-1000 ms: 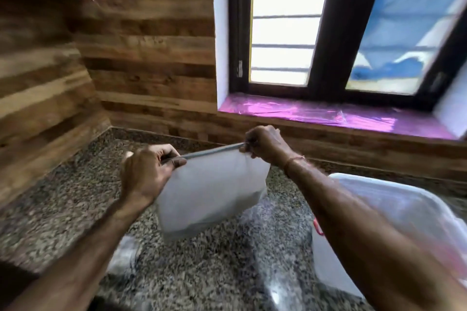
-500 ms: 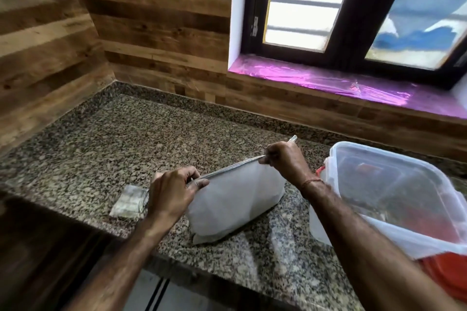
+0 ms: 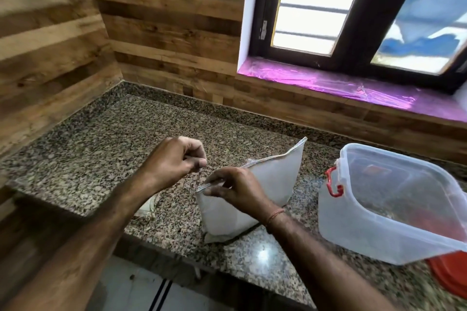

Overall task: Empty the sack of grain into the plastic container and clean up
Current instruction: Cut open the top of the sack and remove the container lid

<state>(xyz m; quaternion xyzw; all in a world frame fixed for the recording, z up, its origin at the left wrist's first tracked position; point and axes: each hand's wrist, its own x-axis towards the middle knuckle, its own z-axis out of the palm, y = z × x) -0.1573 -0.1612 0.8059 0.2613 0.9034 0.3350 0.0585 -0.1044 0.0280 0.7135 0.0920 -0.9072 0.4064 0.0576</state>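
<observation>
Both hands work at the near corner of the white sack (image 3: 267, 184), which stands on the granite countertop (image 3: 101, 149) just left of the clear plastic container (image 3: 394, 212). In the head view, the right hand (image 3: 235, 190) pinches the sack's stitched top edge at that corner, fingers closed on the seam. The left hand (image 3: 174, 161) is curled shut just above and beside it, seemingly on a thread drawn from the seam, though the thread itself is too fine to make out for certain.

By its look the sack is soft woven material, plump at the base and tapering to a flat closed top, so it will likely sag and shift when lifted. The load sits low; a grip under the bottom plus one at the mouth seems safest for pouring. The container stands open, with a red latch (image 3: 333, 184) on its near end and a red lid (image 3: 452, 272) partly beneath it.
</observation>
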